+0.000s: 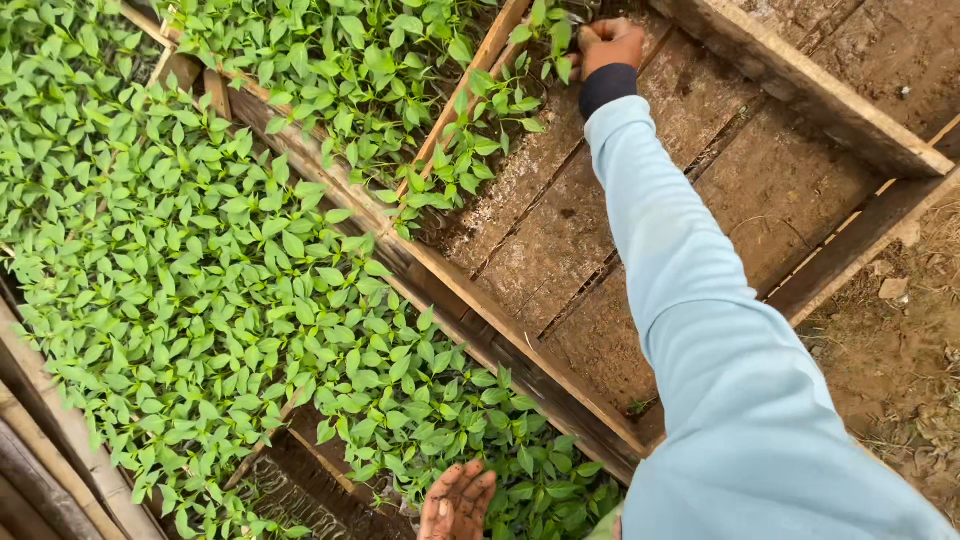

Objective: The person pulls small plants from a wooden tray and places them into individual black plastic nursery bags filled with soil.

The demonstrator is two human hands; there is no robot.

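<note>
A dense bed of green seedlings (pixel 200 270) fills the left half of the view, packed into wooden trays. To its right lies a large wooden tray (pixel 600 250), mostly bare, its soil-stained slats showing, with a short row of seedlings (pixel 470 140) along its left wall. The right hand (pixel 608 42), on a pale blue sleeve (pixel 700 300), reaches to the tray's far end, fingers curled shut at the seedlings there. The left hand (pixel 456 502) rests open, fingers spread, on the nearest seedlings.
</note>
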